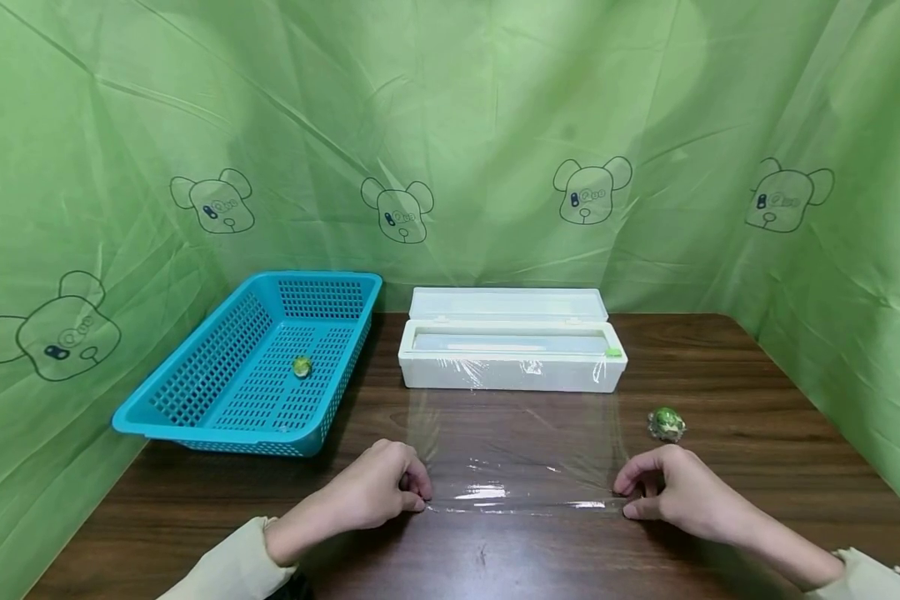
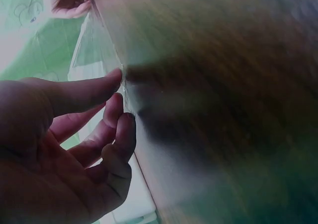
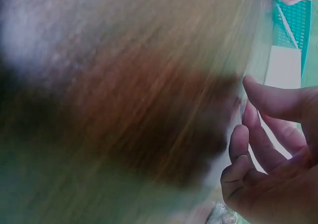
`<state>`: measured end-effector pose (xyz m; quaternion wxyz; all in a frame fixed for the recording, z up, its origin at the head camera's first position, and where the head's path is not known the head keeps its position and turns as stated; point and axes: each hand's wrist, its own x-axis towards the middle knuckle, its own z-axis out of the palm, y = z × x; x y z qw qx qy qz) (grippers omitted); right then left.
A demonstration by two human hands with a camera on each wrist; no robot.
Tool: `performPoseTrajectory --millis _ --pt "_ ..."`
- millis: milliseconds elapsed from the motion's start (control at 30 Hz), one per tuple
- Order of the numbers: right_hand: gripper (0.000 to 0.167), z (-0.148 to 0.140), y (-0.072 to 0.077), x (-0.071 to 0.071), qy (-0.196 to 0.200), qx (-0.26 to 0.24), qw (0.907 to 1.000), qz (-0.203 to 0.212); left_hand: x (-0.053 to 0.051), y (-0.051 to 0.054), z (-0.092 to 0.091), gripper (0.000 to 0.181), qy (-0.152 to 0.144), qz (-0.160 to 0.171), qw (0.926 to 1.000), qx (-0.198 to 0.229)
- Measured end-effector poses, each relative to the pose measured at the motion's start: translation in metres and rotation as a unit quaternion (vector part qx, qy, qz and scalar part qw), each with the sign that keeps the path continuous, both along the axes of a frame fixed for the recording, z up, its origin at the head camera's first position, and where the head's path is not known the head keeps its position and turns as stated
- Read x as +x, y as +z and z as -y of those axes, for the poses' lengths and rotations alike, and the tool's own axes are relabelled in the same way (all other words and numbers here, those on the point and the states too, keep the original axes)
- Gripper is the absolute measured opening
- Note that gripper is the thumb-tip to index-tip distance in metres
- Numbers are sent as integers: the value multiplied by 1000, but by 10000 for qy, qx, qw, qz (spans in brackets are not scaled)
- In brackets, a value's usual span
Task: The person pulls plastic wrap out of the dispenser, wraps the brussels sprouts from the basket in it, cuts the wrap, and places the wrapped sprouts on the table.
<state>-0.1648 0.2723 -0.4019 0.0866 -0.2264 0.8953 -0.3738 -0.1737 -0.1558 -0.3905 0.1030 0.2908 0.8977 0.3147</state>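
Observation:
A clear sheet of plastic wrap [image 1: 517,458] stretches from a white wrap dispenser box [image 1: 510,373] toward the near side of the table. Its near left corner is pinched between the thumb and fingers of my left hand [image 1: 378,487]. My right hand [image 1: 686,492] pinches the near right corner the same way. In the left wrist view, the film's edge runs up from the left thumb [image 2: 94,89] to the other hand. Just beyond my right hand lies a small green ball-shaped item [image 1: 667,422] wrapped in crinkled film.
At the left stands a blue perforated basket [image 1: 315,433] with a small yellow-green round item [image 1: 302,367] inside. The dispenser's translucent lid [image 1: 506,303] is raised at the back. Green printed sheeting [image 1: 487,125] encloses the brown wooden table [image 1: 727,367] behind and at both sides.

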Motion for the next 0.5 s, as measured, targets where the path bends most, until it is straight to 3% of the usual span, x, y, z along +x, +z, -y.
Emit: performPoseTrajectory --millis 300,433,500 --pt "27 2 -2 0 294 84 9990 -333 2 6 1 21 -439 -153 9987 -230" --pt "21 -1 -2 1 370 -62 9990 -258 1 11 2 17 -246 -67 9997 -14" --pt "18 -3 -3 2 389 -178 9988 -229 0 12 3 17 -76 -175 9998 27"
